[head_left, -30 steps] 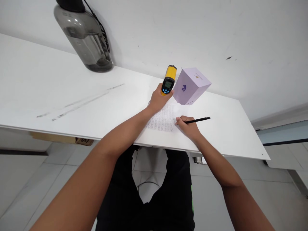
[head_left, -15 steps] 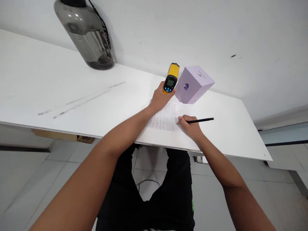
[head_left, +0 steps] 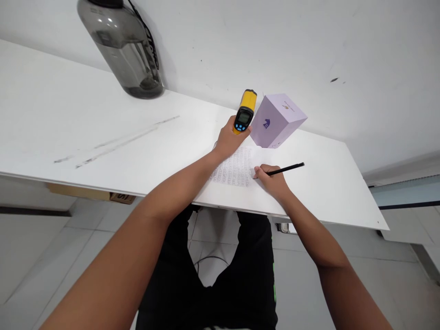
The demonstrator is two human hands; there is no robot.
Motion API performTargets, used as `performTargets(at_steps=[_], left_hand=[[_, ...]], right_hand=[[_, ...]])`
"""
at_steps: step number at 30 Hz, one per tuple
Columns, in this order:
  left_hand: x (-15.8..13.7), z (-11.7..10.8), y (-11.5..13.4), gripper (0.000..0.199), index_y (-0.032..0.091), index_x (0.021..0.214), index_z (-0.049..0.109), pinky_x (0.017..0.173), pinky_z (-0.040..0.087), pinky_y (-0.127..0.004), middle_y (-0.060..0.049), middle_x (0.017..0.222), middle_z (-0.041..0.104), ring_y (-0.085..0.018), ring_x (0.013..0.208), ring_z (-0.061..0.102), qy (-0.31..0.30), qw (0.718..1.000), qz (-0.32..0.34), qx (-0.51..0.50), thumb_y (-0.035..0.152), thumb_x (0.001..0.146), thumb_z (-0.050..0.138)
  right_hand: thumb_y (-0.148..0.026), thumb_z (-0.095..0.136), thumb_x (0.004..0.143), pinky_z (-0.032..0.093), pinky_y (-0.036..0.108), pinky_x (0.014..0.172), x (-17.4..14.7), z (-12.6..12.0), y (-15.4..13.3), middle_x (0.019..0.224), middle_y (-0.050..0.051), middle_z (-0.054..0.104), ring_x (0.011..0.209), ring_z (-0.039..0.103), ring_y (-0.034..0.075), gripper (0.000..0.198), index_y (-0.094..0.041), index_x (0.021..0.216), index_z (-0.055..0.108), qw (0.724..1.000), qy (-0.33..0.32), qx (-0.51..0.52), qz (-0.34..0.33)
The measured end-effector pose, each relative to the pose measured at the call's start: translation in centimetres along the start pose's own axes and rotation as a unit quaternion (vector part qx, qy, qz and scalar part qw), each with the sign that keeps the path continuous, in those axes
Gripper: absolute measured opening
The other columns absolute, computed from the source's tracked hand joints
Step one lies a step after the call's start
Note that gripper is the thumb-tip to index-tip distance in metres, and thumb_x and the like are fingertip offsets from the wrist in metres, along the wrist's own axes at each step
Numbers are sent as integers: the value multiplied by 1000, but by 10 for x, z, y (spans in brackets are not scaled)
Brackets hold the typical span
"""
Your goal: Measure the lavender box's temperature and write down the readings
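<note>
My left hand (head_left: 229,139) is closed round the handle of a yellow and black infrared thermometer (head_left: 244,112), whose small screen and blue buttons face me. In my right hand (head_left: 274,181) is a slim black pen (head_left: 288,168), its tip down at the right part of a sheet of paper (head_left: 233,169). Rows of small handwriting cover much of the sheet. My left forearm hides the paper's left part. Just behind the thermometer's right side stands a pale purple box (head_left: 270,121) with a dark purple emblem.
A large grey see-through water bottle (head_left: 127,59), partly filled, stands at the back left by the wall. Dark scuff marks streak the white table (head_left: 103,110). A cardboard box (head_left: 82,191) shows below the table's front edge. My legs (head_left: 209,293) are under the table.
The pen's back end has tilted further up and away from me in my right hand. My left hand and the thermometer stay in place.
</note>
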State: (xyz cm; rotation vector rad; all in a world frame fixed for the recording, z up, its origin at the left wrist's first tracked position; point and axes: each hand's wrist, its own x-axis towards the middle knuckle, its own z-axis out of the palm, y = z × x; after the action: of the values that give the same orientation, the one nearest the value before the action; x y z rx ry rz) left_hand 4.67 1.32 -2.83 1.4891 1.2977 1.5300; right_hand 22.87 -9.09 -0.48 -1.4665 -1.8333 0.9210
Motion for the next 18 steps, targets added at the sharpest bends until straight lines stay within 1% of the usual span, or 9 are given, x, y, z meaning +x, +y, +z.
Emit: performTargets(at_steps=[2, 5, 8, 11, 14, 16, 17, 18], left_hand=[[0, 0, -1, 31, 29, 101, 59, 73, 47, -34, -1, 82, 58, -18, 78, 58, 2, 1000, 3, 4, 50, 82, 73], [1, 1, -2, 32, 29, 100, 59, 73, 47, -34, -1, 82, 59, -18, 77, 58, 4, 1000, 2, 0, 49, 81, 74], [1, -1, 2, 31, 28, 100, 60, 72, 46, -34, -1, 83, 61, -18, 76, 58, 0, 1000, -14, 3, 48, 81, 73], [-1, -4, 10, 32, 27, 102, 61, 73, 45, -34, -1, 86, 63, -18, 77, 58, -8, 999, -40, 19, 48, 80, 71], [-3, -6, 15, 35, 26, 105, 61, 75, 45, -34, -2, 89, 65, -19, 80, 59, -9, 999, -44, 25, 49, 79, 70], [-4, -7, 15, 37, 25, 105, 61, 75, 45, -34, -1, 88, 65, -18, 79, 58, -2, 999, -40, 23, 49, 79, 70], [-4, -7, 14, 37, 24, 104, 61, 75, 45, -33, -1, 87, 65, -18, 78, 58, 4, 999, -37, 21, 49, 78, 71], [-3, -7, 13, 36, 24, 103, 61, 74, 45, -33, -1, 85, 65, -17, 77, 58, 11, 999, -33, 18, 48, 78, 71]], right_hand=[[-48, 58, 87, 42, 31, 62, 0, -1, 1, 58, 0, 57, 61, 53, 16, 40, -21, 57, 61, 1000, 14, 7, -2], [-53, 56, 91, 45, 31, 67, 0, -1, 3, 60, 0, 60, 64, 57, 17, 40, -22, 69, 67, 998, 65, 10, -18], [-57, 56, 92, 48, 32, 71, 3, 2, 6, 70, 3, 68, 72, 63, 19, 41, -22, 76, 70, 991, 120, -15, -58], [-57, 52, 95, 51, 33, 78, 8, 6, 10, 82, 7, 74, 80, 68, 21, 43, -22, 80, 72, 979, 150, -74, -113], [-50, 49, 98, 53, 35, 82, 17, 9, 16, 93, 9, 76, 88, 70, 23, 39, -20, 95, 74, 955, 168, -145, -197], [-43, 47, 99, 54, 36, 81, 29, 11, 18, 100, 9, 76, 91, 70, 24, 35, -20, 107, 73, 945, 169, -172, -223], [-38, 45, 100, 54, 35, 80, 36, 12, 18, 103, 8, 76, 91, 70, 23, 33, -21, 111, 72, 934, 158, -208, -245], [-31, 44, 101, 54, 35, 80, 44, 13, 17, 108, 7, 75, 94, 70, 23, 32, -23, 115, 71, 921, 126, -253, -269]])
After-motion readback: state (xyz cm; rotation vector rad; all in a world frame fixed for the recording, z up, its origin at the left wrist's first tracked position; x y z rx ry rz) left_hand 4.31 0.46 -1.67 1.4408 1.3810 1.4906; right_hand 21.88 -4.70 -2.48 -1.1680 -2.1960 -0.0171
